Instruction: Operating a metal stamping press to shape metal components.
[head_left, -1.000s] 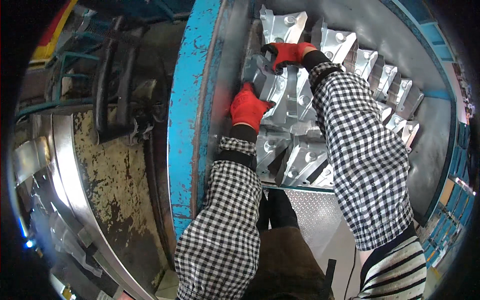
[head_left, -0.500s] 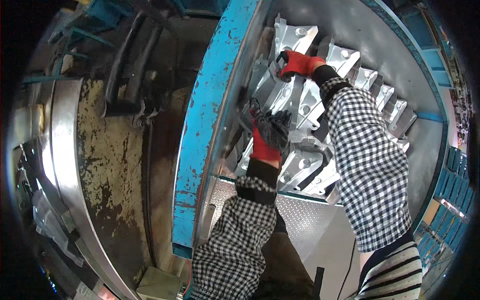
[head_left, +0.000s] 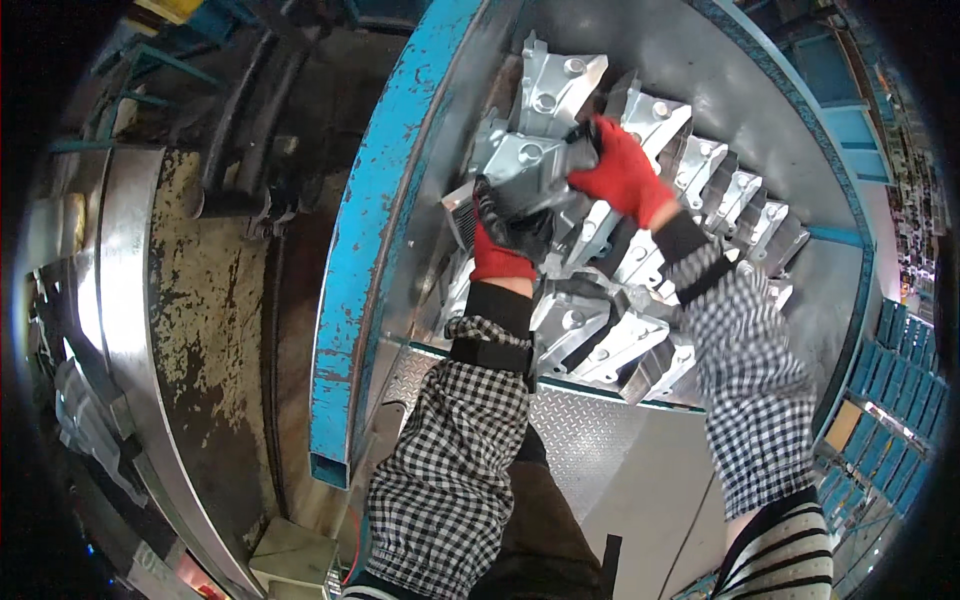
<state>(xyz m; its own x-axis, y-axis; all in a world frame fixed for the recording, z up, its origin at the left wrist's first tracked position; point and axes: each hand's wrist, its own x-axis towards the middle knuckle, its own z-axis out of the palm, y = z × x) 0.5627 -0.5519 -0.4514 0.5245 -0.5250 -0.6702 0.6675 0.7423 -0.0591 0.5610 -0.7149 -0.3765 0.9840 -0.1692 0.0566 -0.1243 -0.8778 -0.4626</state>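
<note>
Both my hands wear red gloves with black palms. My left hand (head_left: 505, 245) is closed on the near edge of a silvery stamped metal bracket (head_left: 527, 160), thumb up along its left side. At the bracket's right side, my right hand (head_left: 632, 172) grips it with curled fingers, partly smeared by motion. The bracket is tilted, just above other brackets of the same kind in a grey metal bin. Another such bracket (head_left: 560, 88) stands just beyond it, touching or close. My gloves hide the bracket's lower right part.
Several brackets (head_left: 650, 112) stand in slanted rows to the right, with more (head_left: 600, 345) at the near edge. A chipped blue beam (head_left: 375, 220) borders the bin on the left. Tread plate (head_left: 580, 430) lies in front. Farther left is a worn machine with a steel edge (head_left: 135, 270).
My right hand has come nearer, toward my left hand, and turned. The bracket between them has risen and tilted up from among the others. The view has shifted slightly.
</note>
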